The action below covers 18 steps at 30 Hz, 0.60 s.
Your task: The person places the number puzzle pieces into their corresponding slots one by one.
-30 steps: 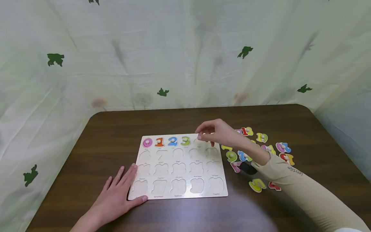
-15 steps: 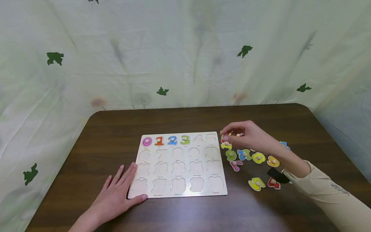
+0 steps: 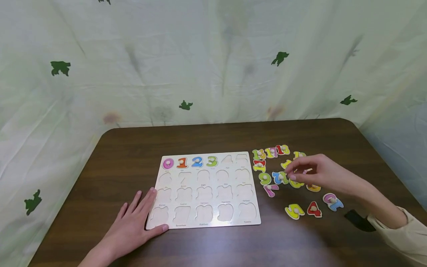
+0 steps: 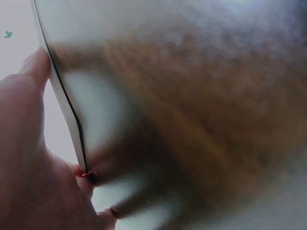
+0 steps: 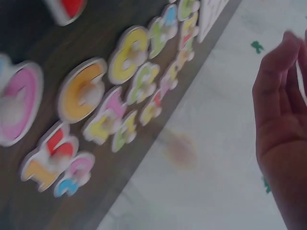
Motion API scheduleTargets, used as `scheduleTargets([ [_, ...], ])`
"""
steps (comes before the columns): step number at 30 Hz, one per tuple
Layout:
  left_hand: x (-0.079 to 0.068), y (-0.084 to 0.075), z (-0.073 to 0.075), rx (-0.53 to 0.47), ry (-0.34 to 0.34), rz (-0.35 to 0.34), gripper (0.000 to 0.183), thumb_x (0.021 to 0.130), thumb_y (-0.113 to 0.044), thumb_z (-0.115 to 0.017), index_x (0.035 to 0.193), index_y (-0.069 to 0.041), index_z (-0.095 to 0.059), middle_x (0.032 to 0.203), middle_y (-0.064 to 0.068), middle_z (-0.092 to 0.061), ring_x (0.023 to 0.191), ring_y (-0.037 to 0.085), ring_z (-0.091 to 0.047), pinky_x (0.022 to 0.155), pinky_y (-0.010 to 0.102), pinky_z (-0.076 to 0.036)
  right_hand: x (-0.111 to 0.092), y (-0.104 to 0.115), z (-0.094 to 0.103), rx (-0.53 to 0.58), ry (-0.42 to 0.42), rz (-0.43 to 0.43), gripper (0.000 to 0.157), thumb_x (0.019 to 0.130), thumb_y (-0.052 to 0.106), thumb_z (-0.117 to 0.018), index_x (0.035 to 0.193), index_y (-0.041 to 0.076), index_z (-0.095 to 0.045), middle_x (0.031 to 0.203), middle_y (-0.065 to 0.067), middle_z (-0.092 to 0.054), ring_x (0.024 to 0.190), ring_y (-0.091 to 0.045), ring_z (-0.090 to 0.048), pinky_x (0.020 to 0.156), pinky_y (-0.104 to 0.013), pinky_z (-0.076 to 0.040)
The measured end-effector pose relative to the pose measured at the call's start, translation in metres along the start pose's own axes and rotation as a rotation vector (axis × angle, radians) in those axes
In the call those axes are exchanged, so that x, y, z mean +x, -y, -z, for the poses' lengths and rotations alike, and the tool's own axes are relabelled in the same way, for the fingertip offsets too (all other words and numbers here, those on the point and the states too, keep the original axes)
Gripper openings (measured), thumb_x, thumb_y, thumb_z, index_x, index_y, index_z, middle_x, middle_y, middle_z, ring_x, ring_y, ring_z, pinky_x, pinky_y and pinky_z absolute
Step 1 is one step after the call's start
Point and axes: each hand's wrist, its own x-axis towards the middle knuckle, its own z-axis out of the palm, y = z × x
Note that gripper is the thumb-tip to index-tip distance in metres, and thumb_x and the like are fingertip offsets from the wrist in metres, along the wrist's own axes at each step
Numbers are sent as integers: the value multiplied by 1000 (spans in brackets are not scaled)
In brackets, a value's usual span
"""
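- The fingers of the right hand [image 3: 323, 176] were loosely bent, thumb near forefinger, with nothing visible between them; they hovered above the loose number pieces, apart from them in the right wrist view.
- The left hand [image 3: 128, 224] lay spread at the near left corner of the puzzle board [image 3: 215, 211], its fingers along the left edge and thumb at the near edge, gripping nothing. That light bracing seemed worth keeping, so the board would not slide.
- Under and around the right hand lay two-digit pieces, some overlapping; lifting one straight up by its knob looked the safest way not to drag its neighbours.
- Nearer the person, the red 4 [image 3: 314, 210] lay between a yellow 5 [image 3: 295, 211] and a pink-and-blue piece [image 3: 332, 202].
- On the board, 0 [image 3: 168, 163], 1 [image 3: 182, 163], 2 [image 3: 197, 162] and 3 [image 3: 211, 161] sat in the top row. Beside the 3 was the bare 4 recess [image 3: 227, 160]; seating a piece well probably called for matching its outline first, then pressing flat.
- All rested on the dark bench [image 3: 133, 155].
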Motion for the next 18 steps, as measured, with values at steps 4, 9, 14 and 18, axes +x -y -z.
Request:
scheduleTargets([
  [4,0,-1,0,1,0,2,112,77,-83,-51,158,-13,-20,161,8,-24,146,41,-15,107,68,-17,-20,-16,5,50,100,37,16,91,9,-71,107,10,-70,93,-6,-69,70,-20,-63,55,-31,-54],
  [9,0,-1,-1,-1,-1,4,111,77,-83,-51,158,-14,-20,161,8,-24,146,40,-14,107,68,-17,-43,-39,5,77,159,8,15,91,9,-70,107,8,-70,91,-4,-70,72,-17,-63,56,-29,-53],
  [14,0,-1,0,-6,6,7,112,77,-84,-51,158,-14,-20,161,8,-23,146,40,-14,107,68,-16,-59,-62,-1,125,193,-7,18,91,4,-69,108,7,-69,85,-5,-66,72,-16,-61,61,-28,-53],
  [18,0,-1,0,-3,2,8,112,77,-83,-51,158,-14,-20,161,8,-24,146,40,-14,107,68,-16,-66,-73,-8,146,198,-50,17,91,6,-69,108,9,-68,86,-6,-64,71,-17,-60,59,-28,-51],
])
